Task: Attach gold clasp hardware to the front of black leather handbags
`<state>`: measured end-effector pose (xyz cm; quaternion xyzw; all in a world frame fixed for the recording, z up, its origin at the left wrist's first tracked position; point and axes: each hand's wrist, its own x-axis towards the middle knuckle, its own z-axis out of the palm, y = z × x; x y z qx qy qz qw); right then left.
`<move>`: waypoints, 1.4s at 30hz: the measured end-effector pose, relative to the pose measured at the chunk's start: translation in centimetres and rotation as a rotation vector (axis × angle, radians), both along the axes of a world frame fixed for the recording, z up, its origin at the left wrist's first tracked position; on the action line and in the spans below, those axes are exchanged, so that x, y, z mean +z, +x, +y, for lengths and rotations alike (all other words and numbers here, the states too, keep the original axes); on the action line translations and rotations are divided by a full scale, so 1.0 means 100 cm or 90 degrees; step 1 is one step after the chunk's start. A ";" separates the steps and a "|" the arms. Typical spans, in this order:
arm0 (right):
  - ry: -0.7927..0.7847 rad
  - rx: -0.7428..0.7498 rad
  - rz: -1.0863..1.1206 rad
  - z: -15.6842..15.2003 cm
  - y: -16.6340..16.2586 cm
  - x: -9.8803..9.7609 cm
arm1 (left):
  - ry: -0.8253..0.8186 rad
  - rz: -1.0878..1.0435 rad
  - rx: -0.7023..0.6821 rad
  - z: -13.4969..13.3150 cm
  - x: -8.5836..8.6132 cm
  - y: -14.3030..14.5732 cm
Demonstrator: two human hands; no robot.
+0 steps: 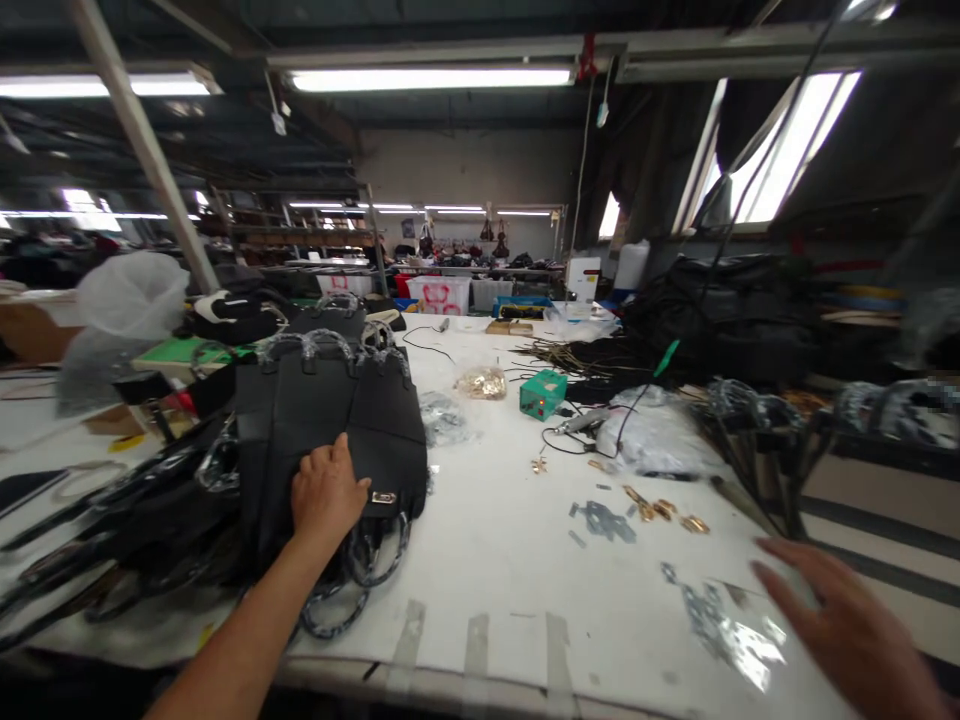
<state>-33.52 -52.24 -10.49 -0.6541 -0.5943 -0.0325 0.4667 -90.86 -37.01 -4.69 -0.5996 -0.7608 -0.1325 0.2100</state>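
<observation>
My left hand is closed against a black handbag, its fingers bunched on the dark panel. The fingertips are partly hidden from me. A small gold metal plate sits on the bag just right of my thumb. Plastic-wrapped handles hang toward the table's front edge. My right hand hovers over the right side of the table, slightly blurred, with fingers apart and nothing visible in them. Left of it lie shiny silver metal pieces, with gold fittings and grey flat plates farther back.
A green box with an orange light stands mid-table, wired to a pen-like tool. Clear plastic bags lie behind the fittings. More black bags are piled at left. Wrapped handles stand at right. Tape strips mark the front edge.
</observation>
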 end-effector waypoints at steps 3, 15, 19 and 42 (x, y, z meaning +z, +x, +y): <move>-0.023 0.122 -0.024 -0.021 -0.080 -0.029 | 0.050 -0.075 -0.060 0.009 -0.004 0.000; -0.265 0.293 0.516 -0.006 -0.212 -0.019 | 0.003 -1.039 -0.181 -0.017 0.014 0.067; -0.386 0.371 0.855 0.012 -0.216 -0.004 | -0.015 -1.288 -0.310 -0.082 0.022 0.097; -0.317 0.464 0.729 -0.070 -0.198 0.003 | -0.397 -1.302 -0.362 -0.148 -0.019 0.139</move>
